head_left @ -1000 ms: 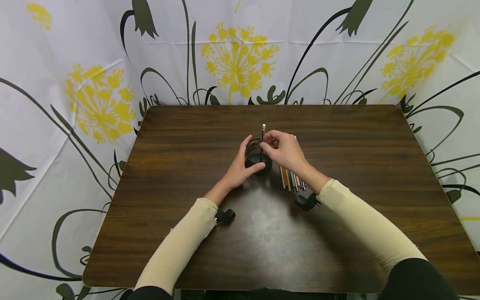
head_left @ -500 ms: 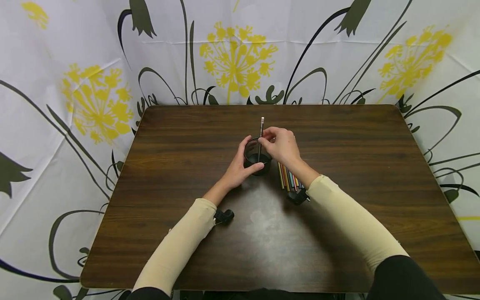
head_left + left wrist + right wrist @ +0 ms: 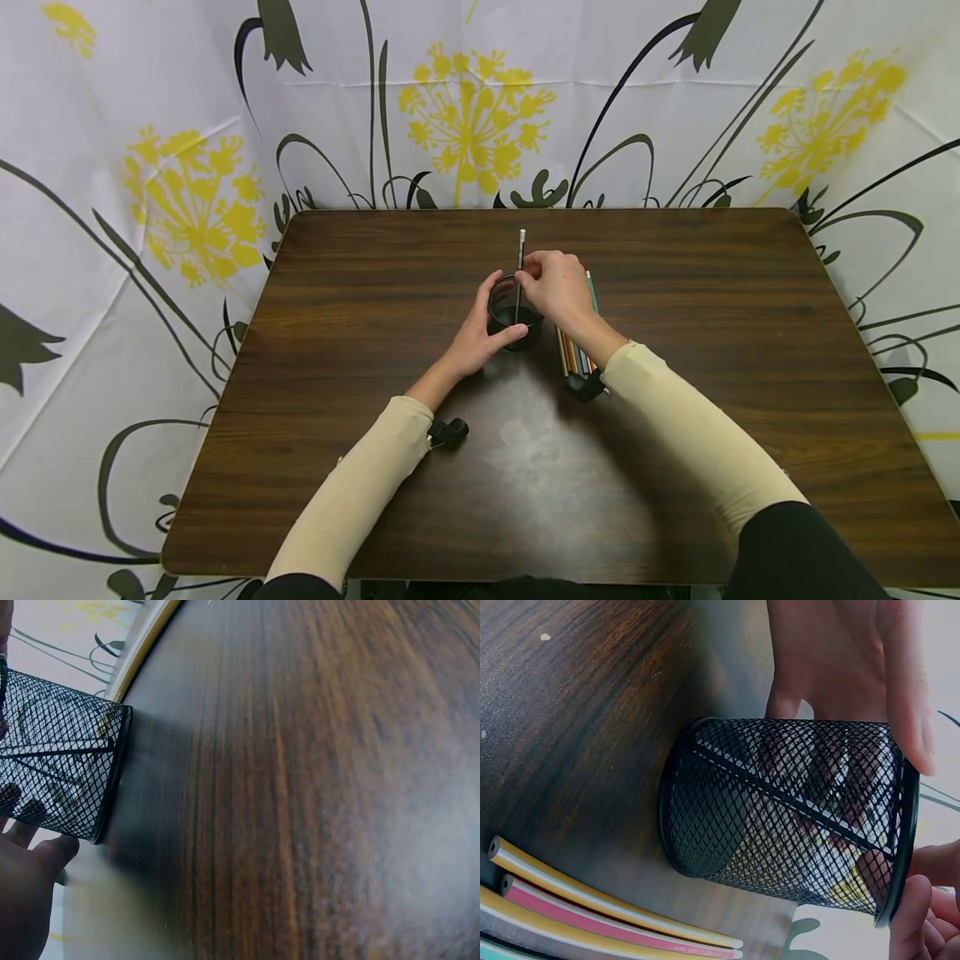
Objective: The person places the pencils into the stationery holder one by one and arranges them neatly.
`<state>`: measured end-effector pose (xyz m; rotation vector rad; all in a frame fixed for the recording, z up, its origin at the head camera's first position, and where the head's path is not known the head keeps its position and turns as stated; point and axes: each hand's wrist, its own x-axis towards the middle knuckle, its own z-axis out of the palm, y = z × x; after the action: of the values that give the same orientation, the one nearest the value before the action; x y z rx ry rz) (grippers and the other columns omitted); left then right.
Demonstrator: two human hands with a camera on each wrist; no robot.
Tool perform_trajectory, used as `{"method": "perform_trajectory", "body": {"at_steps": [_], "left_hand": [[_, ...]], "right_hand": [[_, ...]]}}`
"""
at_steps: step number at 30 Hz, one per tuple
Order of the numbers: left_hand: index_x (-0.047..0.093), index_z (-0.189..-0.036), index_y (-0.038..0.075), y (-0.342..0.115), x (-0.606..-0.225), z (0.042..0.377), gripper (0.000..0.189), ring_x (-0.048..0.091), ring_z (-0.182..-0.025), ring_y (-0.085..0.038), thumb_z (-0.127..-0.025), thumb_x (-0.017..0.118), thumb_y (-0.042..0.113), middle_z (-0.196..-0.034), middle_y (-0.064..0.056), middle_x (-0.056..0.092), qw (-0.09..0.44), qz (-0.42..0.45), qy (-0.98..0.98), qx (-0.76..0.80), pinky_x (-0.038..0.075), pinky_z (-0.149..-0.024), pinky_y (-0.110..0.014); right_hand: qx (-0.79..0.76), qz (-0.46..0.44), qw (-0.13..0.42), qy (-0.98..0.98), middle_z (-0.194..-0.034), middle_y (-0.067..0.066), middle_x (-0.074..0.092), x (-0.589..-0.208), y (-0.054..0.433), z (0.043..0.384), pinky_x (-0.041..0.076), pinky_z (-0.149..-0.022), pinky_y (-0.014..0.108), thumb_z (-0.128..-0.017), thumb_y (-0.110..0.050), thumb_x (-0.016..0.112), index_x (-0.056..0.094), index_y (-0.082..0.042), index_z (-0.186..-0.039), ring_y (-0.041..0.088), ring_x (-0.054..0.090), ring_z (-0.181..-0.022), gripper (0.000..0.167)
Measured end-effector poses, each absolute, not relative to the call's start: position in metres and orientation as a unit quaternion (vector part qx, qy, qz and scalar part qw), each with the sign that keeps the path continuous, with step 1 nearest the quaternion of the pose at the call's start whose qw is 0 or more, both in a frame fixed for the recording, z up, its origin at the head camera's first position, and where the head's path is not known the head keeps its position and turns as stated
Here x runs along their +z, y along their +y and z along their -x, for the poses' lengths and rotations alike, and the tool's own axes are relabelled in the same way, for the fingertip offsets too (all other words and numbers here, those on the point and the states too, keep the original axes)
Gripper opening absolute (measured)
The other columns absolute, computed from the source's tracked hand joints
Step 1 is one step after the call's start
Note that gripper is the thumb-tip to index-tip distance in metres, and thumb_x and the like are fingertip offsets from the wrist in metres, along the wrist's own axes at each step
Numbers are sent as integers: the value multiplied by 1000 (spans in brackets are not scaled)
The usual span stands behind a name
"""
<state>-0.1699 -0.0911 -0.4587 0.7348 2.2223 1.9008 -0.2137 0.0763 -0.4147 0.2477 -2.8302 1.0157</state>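
Note:
A black mesh pencil cup (image 3: 528,340) stands upright on the table, its wire sides plain in the right wrist view. Round its left and near side curl the fingers and thumb of my left hand (image 3: 471,343), steadying it. Above the rim, my right hand (image 3: 561,290) pinches a dark pencil (image 3: 522,250) between thumb and fingers. The pencil is nearly upright, eraser end up, with its lower part inside the cup. Whether its tip touches the cup's bottom cannot be made out. Several coloured pencils (image 3: 567,354) lie side by side just right of the cup, partly under my right forearm.
The brown wood-grain table (image 3: 360,292) reaches far to both sides. Behind it hangs a white cloth (image 3: 337,100) with yellow and dark green flower prints. A small black wrist camera (image 3: 585,387) hangs low over the near ends of the lying pencils.
My right hand and forearm have shifted slightly left and away from me, and the pencil's eraser end has moved with them. My left hand keeps its place on the cup.

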Motion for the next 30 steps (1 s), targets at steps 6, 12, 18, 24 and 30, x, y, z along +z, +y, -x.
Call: {"method": "perform_trajectory", "body": {"at_steps": [6, 12, 18, 24, 30], "left_hand": [[11, -154, 1, -92, -458, 169, 83, 27, -139, -43, -91, 65, 3, -152, -27, 28, 67, -238, 739, 626, 24, -108, -62], [10, -154, 2, -93, -458, 167, 83, 27, -139, -43, -92, 65, 4, -153, -28, 27, 69, -235, 741, 625, 24, -109, -62], [11, -154, 2, -92, -459, 168, 83, 28, -139, -45, -91, 66, 4, -151, -29, 28, 61, -238, 738, 629, 21, -110, -62], [13, -154, 2, -91, -457, 169, 84, 28, -139, -43, -90, 67, 6, -150, -29, 32, 51, -235, 749, 617, 18, -111, -60], [13, -154, 4, -91, -457, 168, 85, 27, -140, -42, -89, 68, 8, -151, -27, 32, 53, -225, 760, 608, 18, -112, -59]], "right_hand": [[328, -81, 69, -939, -94, 9, 74, -414, 74, 213, 55, -69, 36, -91, -22, 71, 73, -2, -112, 22, 69, -80, 29], [347, -78, 59, -933, -90, 7, 74, -415, 75, 212, 54, -65, 35, -92, -28, 70, 74, -5, -111, 19, 69, -76, 30], [435, -72, 58, -896, -79, 7, 72, -410, 90, 214, 50, -52, 28, -95, -29, 66, 74, -5, -108, 19, 70, -62, 28], [451, -19, 45, -891, -80, 10, 71, -410, 126, 221, 48, -49, 25, -96, -31, 63, 73, -6, -106, 24, 70, -63, 28], [403, 36, -19, -914, -87, 11, 72, -436, 164, 226, 50, -56, 27, -96, -29, 62, 72, -6, -102, 25, 70, -69, 26]]}}
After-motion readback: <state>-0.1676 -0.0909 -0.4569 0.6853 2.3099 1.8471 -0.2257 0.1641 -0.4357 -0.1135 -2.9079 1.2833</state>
